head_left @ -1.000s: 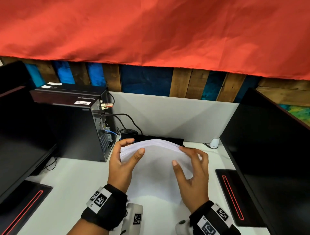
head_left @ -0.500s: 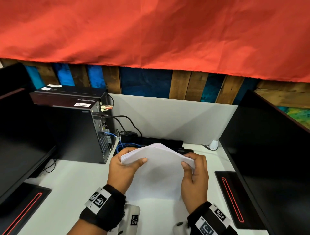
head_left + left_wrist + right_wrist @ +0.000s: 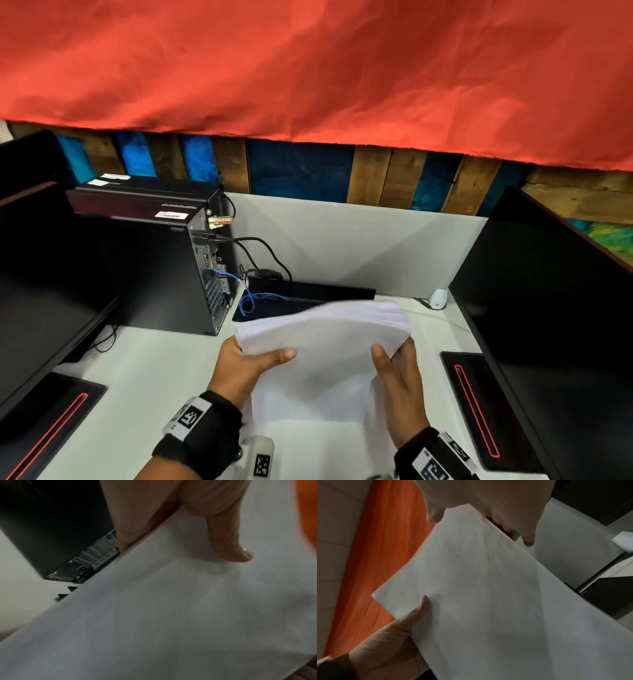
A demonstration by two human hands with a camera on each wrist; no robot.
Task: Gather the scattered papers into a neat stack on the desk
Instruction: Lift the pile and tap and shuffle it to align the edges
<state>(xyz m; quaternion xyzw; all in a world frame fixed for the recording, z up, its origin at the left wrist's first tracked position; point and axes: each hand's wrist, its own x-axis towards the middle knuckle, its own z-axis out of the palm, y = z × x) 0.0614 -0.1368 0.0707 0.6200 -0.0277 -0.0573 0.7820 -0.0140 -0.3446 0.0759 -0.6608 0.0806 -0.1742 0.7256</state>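
A stack of white papers (image 3: pixel 325 346) stands tilted on the white desk (image 3: pixel 144 373), its top edge raised toward the partition. My left hand (image 3: pixel 250 363) grips the stack's left side, thumb across the front sheet and fingers behind. My right hand (image 3: pixel 394 370) grips the right side the same way. In the left wrist view the thumb presses on the papers (image 3: pixel 171 615). In the right wrist view the papers (image 3: pixel 488 588) fill the frame, with my right thumb at the top and my left hand (image 3: pixel 399 626) on the far edge. The sheet edges at the top right look fanned and blurred.
A black computer tower (image 3: pixel 144 260) with cables stands to the left, and a black tray (image 3: pixel 308 298) lies behind the papers. Dark monitors flank the desk, one on the left (image 3: pixel 44 294) and one on the right (image 3: pixel 555 325). A grey partition (image 3: pixel 359 246) closes the back.
Both hands have shifted from the top of the curved stack to its sides and closed on it. The stack has straightened and now stands more upright.
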